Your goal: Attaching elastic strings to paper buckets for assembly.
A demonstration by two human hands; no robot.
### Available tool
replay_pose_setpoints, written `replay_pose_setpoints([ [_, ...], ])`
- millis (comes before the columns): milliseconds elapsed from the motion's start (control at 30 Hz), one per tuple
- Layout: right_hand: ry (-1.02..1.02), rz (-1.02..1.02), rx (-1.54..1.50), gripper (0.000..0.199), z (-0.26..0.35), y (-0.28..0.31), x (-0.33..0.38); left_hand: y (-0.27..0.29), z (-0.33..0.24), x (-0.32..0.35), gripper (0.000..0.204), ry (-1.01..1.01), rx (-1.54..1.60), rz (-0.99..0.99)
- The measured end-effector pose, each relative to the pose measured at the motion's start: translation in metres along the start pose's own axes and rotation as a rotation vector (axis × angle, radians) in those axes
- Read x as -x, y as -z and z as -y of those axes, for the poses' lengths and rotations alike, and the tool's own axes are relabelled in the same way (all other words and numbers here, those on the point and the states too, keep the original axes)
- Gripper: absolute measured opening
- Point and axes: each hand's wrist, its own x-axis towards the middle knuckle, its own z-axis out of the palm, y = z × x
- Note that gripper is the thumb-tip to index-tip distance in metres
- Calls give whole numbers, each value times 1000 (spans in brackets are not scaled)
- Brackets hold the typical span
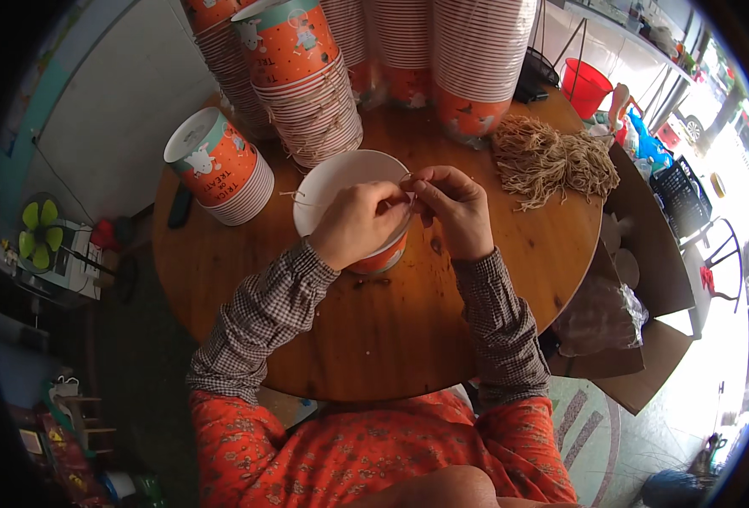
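A paper bucket point(334, 176), white inside and orange outside, stands upright on the round wooden table before me. A short twine cord point(300, 200) pokes out through its left wall. My left hand point(362, 222) reaches across the bucket's opening, fingers closed at the right side of the rim. At the same spot, my right hand point(456, 210) pinches a thin cord end between thumb and forefinger. Both hands meet there, and the left fingertips are partly hidden.
A pile of loose twine cords point(552, 161) lies at the table's right. Behind the bucket rise a tall stack with twine handles point(311, 114) and wrapped stacks point(482, 59). A shorter stack point(237, 188) and a dark phone-like object point(180, 207) are left. Cardboard boxes point(658, 279) stand right.
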Motion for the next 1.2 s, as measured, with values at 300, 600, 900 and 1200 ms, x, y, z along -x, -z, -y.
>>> replay_pose_setpoints([
  [300, -61, -27, -165, 10, -2, 2, 3, -13, 16, -11, 24, 41, 274, 67],
  [600, -22, -87, 55, 11, 3, 10, 4, -6, 13, -15, 9, 18, 177, 186],
  [900, 29, -115, 185, 14, 5, 5, 16, -2, 9, -17, 9, 472, 944, 319],
  [1200, -7, -177, 154, 16, 9, 13, 20, -8, 10, -14, 14, 376, 742, 242],
])
